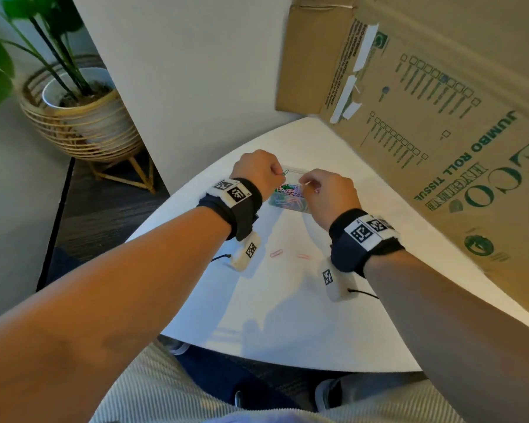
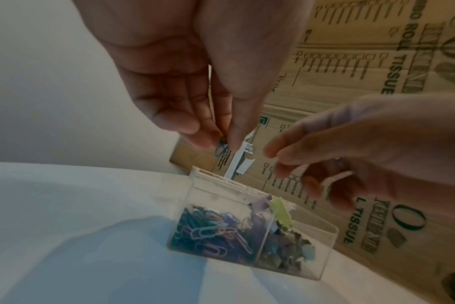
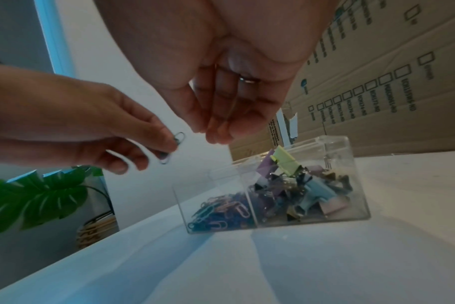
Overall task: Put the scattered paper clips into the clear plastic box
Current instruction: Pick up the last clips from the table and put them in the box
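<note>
The left hand (image 3: 96, 131) pinches a green paper clip (image 3: 172, 147) above the clear plastic box (image 3: 270, 193) — it should release over the clip compartment below. The right hand (image 3: 221, 98), fingertips bunched together, shows no clip. Two pink clips (image 1: 289, 254) lie behind both wrists.

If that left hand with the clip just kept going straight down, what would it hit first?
Probably the heap of paper clips in the left compartment of the clear plastic box; the left hand hangs above that side, though depth is hard to judge.
</note>
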Motion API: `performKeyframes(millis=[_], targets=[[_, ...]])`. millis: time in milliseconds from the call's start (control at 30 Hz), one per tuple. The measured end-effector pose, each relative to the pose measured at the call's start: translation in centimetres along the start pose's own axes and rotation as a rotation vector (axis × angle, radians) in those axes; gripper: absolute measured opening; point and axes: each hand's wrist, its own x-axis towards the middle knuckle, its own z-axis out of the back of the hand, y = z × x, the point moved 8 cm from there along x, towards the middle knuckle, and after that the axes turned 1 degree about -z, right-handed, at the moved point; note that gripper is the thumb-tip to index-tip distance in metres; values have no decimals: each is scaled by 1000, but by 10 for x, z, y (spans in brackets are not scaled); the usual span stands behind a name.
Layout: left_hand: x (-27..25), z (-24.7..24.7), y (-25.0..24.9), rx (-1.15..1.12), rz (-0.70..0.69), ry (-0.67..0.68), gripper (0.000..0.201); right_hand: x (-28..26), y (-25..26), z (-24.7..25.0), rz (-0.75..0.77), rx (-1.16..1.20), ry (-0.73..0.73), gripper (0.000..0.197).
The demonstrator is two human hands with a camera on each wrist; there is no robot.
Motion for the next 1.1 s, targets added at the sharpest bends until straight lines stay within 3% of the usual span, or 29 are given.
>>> performKeyframes(millis=[167, 300, 400, 500, 733, 933, 1100], targets=[[4, -25, -5, -26, 28, 102, 30, -22, -25, -21, -18, -115, 182, 21], [-29, -31, -13, 58, -121, 128, 17, -45, -42, -45, 8, -264, 458, 20], [-61, -60, 6, 261, -131, 332, 13, -54, -48, -57, 21, -417, 571, 30], [-82, -85, 27, 393, -118, 480, 24, -55, -43, -61, 60, -523, 558, 28], [-84, -91, 23, 435, -155, 432, 20, -58, -35, -58, 51, -601, 499, 17], [-81, -89, 33, 270, -18, 468, 6, -61, -41, -66, -42, -572, 526, 19], [-84, -93, 37, 214, 26, 499, 13, -63, -41, -67, -43, -586, 533, 22]])
